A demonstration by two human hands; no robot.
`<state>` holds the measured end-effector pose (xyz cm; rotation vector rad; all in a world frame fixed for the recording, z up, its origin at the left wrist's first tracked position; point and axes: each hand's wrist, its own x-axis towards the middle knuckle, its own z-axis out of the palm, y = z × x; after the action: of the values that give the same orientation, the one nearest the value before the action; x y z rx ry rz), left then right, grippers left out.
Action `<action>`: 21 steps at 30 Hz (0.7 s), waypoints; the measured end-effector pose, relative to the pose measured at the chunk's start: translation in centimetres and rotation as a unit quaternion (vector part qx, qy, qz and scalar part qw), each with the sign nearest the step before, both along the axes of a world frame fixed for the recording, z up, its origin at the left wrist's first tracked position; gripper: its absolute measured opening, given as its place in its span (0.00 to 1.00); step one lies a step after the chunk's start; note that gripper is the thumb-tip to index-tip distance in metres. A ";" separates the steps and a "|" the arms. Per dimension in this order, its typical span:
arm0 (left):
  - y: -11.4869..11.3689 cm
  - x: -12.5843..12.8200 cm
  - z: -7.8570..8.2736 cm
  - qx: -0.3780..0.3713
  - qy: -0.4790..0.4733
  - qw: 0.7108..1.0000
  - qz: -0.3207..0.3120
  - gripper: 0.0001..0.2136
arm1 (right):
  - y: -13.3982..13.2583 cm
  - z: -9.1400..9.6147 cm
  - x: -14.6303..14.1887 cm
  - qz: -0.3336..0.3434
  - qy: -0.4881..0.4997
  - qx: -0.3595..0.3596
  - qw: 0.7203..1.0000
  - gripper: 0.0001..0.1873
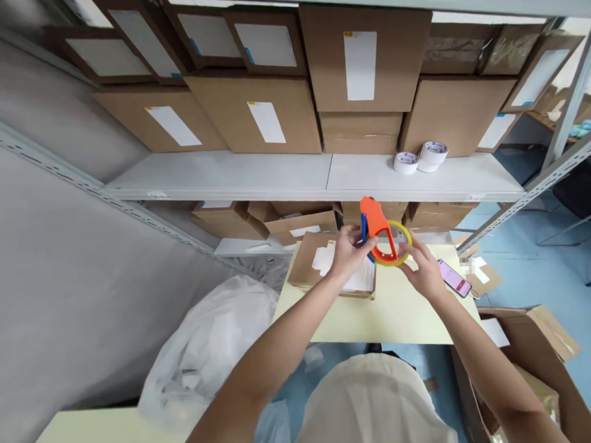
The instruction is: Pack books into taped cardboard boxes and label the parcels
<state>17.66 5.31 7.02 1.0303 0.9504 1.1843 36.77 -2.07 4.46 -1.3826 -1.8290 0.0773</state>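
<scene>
Between left hand (346, 253) and right hand (425, 271) sits a tape dispenser (375, 220).

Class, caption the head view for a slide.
Left hand grips an orange tape dispenser; right hand touches its yellow roll.

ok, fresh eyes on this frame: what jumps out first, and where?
The bright orange tape dispenser near mid-view, the left hand gripping it, the right hand at its yellow tape roll. Then the lit phone on the right side of the worktable, and the big whitish plastic bag left of that worktable.
</scene>
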 end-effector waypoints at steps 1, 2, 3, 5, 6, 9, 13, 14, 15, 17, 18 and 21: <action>1.3 0.8 0.3 0.033 -0.008 0.999 -0.007 0.29 | 1.7 0.4 0.5 -0.021 0.005 -0.001 1.000 0.19; 2.7 1.5 0.6 0.065 -0.010 0.998 -0.017 0.28 | 3.5 0.9 1.0 -0.037 0.009 -0.002 0.999 0.20; 4.2 2.3 0.8 0.095 -0.004 0.995 -0.025 0.28 | 5.5 1.4 1.5 -0.048 0.012 -0.002 0.999 0.22; 7.5 3.6 1.2 0.140 0.041 0.989 -0.020 0.32 | 9.6 2.3 2.3 -0.057 0.014 -0.001 0.998 0.22; 9.2 4.1 1.4 0.152 0.082 0.985 -0.005 0.34 | 11.7 2.7 2.7 -0.058 0.013 -0.002 0.998 0.22; 14.2 5.3 2.0 0.165 0.231 0.958 0.046 0.33 | 17.3 3.2 3.4 -0.067 0.010 -0.016 0.998 0.22; 19.0 6.1 2.2 0.173 0.288 0.941 0.044 0.22 | 22.4 2.5 3.8 -0.073 0.022 -0.040 0.996 0.22; 19.7 6.2 2.0 0.173 0.285 0.942 0.040 0.20 | 23.2 2.1 3.8 -0.071 0.025 -0.041 0.996 0.22; 20.3 6.3 1.9 0.172 0.282 0.943 0.037 0.19 | 23.8 1.7 3.8 -0.069 0.028 -0.044 0.996 0.22; 21.2 6.3 1.3 0.171 0.282 0.943 0.035 0.18 | 24.7 1.1 3.8 -0.075 0.026 -0.062 0.995 0.23; 21.5 6.3 1.1 0.173 0.282 0.943 0.033 0.18 | 25.0 0.9 3.8 -0.082 0.021 -0.074 0.994 0.24; 21.9 6.3 0.4 0.180 0.277 0.944 0.021 0.19 | 25.2 0.8 3.5 -0.092 -0.005 -0.093 0.991 0.29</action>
<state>23.97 27.21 7.46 1.7037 1.2145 1.1481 40.28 23.10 5.29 -1.6793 -1.7291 0.1483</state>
